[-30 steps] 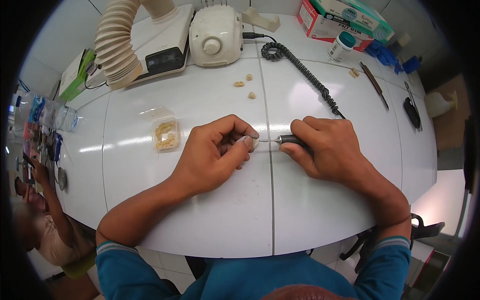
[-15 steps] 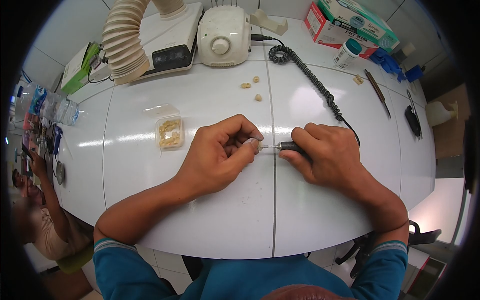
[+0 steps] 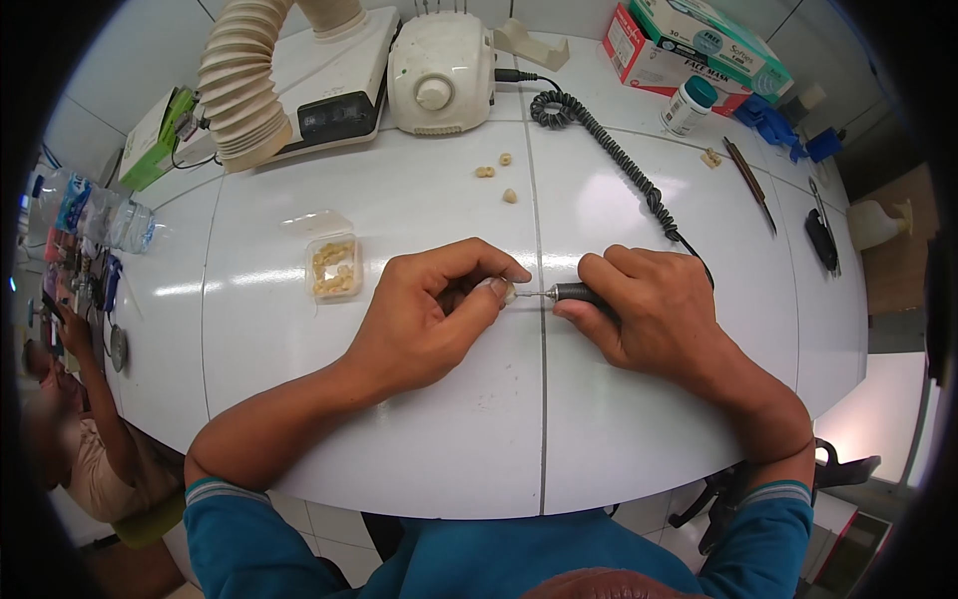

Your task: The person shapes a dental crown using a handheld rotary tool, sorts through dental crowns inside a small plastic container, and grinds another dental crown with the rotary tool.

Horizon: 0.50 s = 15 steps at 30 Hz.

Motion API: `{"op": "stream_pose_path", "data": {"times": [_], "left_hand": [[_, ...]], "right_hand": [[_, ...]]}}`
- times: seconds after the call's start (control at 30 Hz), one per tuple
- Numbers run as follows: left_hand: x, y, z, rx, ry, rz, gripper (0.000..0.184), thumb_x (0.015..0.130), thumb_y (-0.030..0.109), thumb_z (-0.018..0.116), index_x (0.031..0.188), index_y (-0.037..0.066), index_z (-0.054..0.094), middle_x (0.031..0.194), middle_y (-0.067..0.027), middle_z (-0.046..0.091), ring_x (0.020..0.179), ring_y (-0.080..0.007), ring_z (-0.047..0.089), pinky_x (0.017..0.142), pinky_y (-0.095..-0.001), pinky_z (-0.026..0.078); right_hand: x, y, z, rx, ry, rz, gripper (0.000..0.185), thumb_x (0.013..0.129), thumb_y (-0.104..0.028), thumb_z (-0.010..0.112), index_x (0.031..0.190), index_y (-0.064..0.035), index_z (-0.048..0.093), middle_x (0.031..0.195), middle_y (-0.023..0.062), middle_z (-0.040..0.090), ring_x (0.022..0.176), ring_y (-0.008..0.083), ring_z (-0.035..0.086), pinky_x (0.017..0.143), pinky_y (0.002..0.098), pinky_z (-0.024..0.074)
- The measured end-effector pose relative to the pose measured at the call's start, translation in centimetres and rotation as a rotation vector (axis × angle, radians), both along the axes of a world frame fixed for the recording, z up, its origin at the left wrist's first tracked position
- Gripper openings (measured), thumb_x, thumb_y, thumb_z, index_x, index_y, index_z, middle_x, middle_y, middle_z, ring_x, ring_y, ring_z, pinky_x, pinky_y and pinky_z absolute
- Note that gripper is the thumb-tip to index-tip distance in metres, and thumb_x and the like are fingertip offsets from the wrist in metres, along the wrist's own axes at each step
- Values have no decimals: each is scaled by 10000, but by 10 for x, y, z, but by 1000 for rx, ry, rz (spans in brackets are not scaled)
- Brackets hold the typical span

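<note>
I see left hand (image 3: pixel 424 314) pinching small whitish piece (image 3: pixel 510 294) at thin metal bit (image 3: pixel 533 294); right hand (image 3: pixel 649 304) grips black cylindrical handpiece (image 3: pixel 576 292). Looks mid-work; amount left unclear.

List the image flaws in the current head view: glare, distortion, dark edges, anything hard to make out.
Head view: glare streaks cross the white table near the clear box, with a broad bright patch beside the coiled cord; head view: corners black out, and the table's near edge looks bowed, probably by a wide lens; head view: the small piece in the left hand lacks clear detail.
</note>
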<state>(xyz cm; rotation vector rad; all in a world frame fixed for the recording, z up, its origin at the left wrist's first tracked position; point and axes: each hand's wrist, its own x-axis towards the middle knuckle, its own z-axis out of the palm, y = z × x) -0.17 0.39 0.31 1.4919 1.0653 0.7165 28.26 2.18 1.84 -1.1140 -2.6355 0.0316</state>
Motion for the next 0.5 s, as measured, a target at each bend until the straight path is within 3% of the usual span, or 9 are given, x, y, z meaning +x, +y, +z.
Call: {"op": "stream_pose_path", "data": {"times": [0.03, 0.13, 0.5], "left_hand": [[-1, 0, 0, 1, 20, -19, 189, 1106, 36, 639, 1273, -16, 712, 1071, -32, 711, 925, -57, 647, 841, -251, 561], [1, -1, -8, 46, -32, 39, 199, 1069, 48, 674, 1244, -15, 745, 942, 23, 672, 779, -14, 526, 688, -213, 437], [7, -3, -3, 63, -86, 63, 195, 1020, 40, 775, 1195, -38, 740, 996, -43, 740, 871, -54, 669, 764, -218, 564]], "right_hand": [[0, 0, 0, -1, -4, 0, 442, 1048, -525, 777, 916, -109, 708, 697, 47, 634, 579, 243, 677, 485, 407, 462], [0, 0, 0, -10, -1, -2, 442, 1045, -519, 783, 915, -104, 705, 691, 46, 629, 573, 241, 672, 484, 406, 461], [0, 0, 0, -11, 38, -36, 430, 1023, -487, 816, 902, -94, 689, 678, 44, 620, 547, 241, 646, 475, 413, 452]]}}
